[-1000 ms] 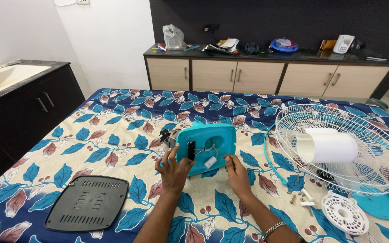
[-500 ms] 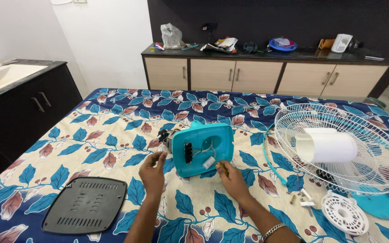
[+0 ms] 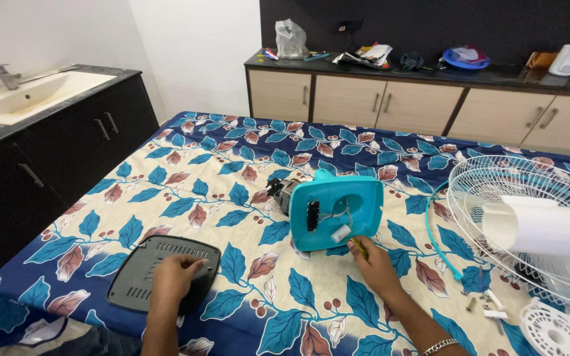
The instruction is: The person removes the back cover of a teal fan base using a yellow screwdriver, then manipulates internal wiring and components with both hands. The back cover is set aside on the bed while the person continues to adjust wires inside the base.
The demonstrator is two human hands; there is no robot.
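A dark grey plastic cover panel with rows of slots is covered at its right part by the left hand, near the front left corner of the bed. The fingers are laid flat and close together on the panel's upper right area; whether the edge is gripped cannot be told.

A teal plastic fan housing, open and showing wiring and a white cylindrical part, is stood near the middle of the leaf-patterned bedspread, with a metal motor projecting behind its left side. The right hand is placed just below the housing's lower right corner, and a thin yellow-tipped tool appears to be pinched between its thumb and fingertips; the tool's tip is held just beside the housing's bottom edge, and contact cannot be confirmed.

A white wire fan guard with a white central hub is rested toward the right edge of the bed, with a small round white grille and a few loose small parts near the front right corner.

Several risks are judged likely. The housing is stood unsupported on soft bedding and could be tipped by a push from the tool. The loose small parts could be rolled into folds or off the bed edge. The exposed wires could be snagged.
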